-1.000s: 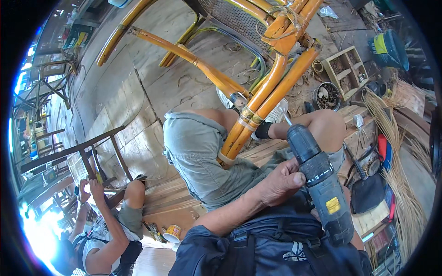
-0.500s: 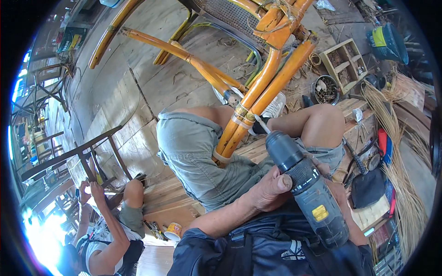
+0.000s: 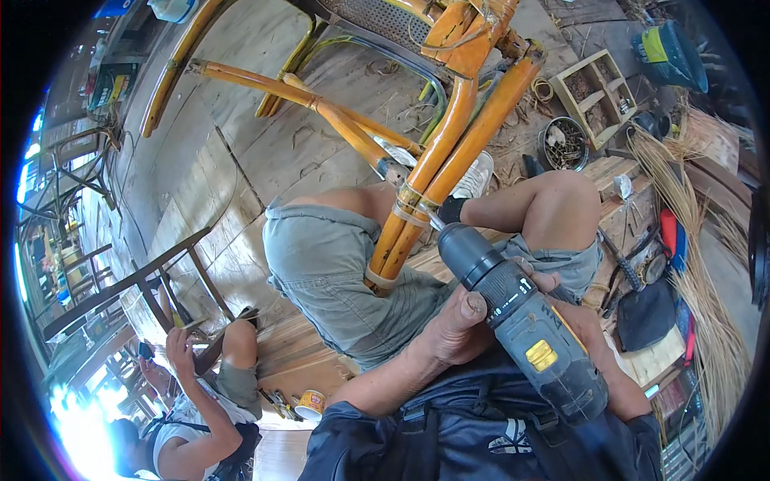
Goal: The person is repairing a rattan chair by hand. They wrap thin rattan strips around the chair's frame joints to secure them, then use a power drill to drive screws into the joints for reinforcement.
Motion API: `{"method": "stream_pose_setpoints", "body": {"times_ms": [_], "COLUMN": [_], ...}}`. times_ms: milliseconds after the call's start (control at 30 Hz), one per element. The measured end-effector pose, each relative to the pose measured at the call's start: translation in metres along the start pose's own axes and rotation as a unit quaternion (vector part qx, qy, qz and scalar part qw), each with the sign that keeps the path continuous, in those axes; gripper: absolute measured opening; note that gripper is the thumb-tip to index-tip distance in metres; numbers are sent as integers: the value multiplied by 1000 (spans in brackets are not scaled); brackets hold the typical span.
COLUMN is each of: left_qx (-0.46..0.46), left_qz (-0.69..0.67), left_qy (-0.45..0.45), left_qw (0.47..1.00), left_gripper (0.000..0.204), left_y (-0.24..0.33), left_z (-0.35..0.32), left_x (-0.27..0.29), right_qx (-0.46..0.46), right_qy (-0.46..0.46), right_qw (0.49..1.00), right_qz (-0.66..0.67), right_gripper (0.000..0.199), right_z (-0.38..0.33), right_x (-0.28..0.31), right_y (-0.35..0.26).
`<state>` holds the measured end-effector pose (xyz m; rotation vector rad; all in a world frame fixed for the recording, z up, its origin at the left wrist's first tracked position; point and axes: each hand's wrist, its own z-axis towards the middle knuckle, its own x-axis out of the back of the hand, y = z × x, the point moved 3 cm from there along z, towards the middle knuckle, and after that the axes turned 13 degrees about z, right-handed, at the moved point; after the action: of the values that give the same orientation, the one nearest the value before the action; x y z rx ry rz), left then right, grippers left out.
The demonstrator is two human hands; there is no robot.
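Clamped on the drill (image 3: 521, 325), my left hand (image 3: 459, 327) has its thumb laid along the drill's near flank, just behind the chuck. On the drill's far side comes my right hand (image 3: 573, 317), mostly hidden behind the body, so I cannot tell how those fingers close. Ahead of the drill, the bit (image 3: 433, 218) reaches the orange-brown poles (image 3: 481, 144) at their pale binding (image 3: 412, 215); whether its tip has entered the wood I cannot make out. Those poles slant up and away from the drill's nose, their lower ends just left of it, by my left thigh (image 3: 325, 256).

I judge the step to be setting the bit for a hole at that binding. The next move, I reckon, calls for a firm, straight push, with the paired poles kept from rolling.

Up and right from the drill's chuck sits a round bowl (image 3: 544, 150) of small dark, thin pieces with a paler lump. Beyond it from the drill, a divided wooden box (image 3: 591, 102) holds brownish bits and something metallic. Farther the same way stands a dark teal bucket (image 3: 678, 68); left of the drill is a white-and-yellow tub (image 3: 309, 403). Neither one's contents can I see.
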<state>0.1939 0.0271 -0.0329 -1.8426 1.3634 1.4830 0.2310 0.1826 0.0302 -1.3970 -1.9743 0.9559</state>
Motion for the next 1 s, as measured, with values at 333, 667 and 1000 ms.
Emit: {"method": "stream_pose_setpoints", "body": {"times_ms": [333,667,1000], "left_qx": [2,1,-24], "left_qz": [12,-3,-10], "left_qy": [8,10,3], "left_qw": [1000,1000,1000], "left_gripper": [91,91,86], "left_y": [4,3,5], "left_z": [3,5,4], "left_x": [6,7,5], "right_qx": [-79,-95,-31], "right_qy": [-7,-2,42], "right_qw": [993,990,997], "right_qz": [85,106,65], "right_gripper": [48,51,35], "right_z": [11,14,9], "right_x": [0,3,0], "right_y": [-5,1,3]}}
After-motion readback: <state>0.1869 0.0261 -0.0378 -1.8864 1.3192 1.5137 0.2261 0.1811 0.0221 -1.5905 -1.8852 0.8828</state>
